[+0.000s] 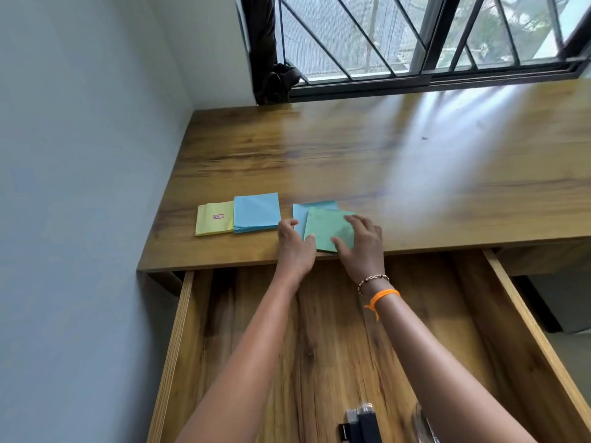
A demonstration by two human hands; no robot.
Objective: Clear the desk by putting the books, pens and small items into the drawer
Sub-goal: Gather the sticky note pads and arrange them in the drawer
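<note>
Green paper pad [326, 228] lies pinched between both hands' curled fingers [358, 227].

Daylight from window [415, 36]; streaked glare on desk [415, 148]; hands motion-blurred; wide-angle bending at edges.

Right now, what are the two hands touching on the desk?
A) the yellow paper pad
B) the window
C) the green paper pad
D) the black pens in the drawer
C: both the left hand and the right hand are on the green paper pad near the desk's front edge, while the yellow paper pad lies untouched further left.
</note>
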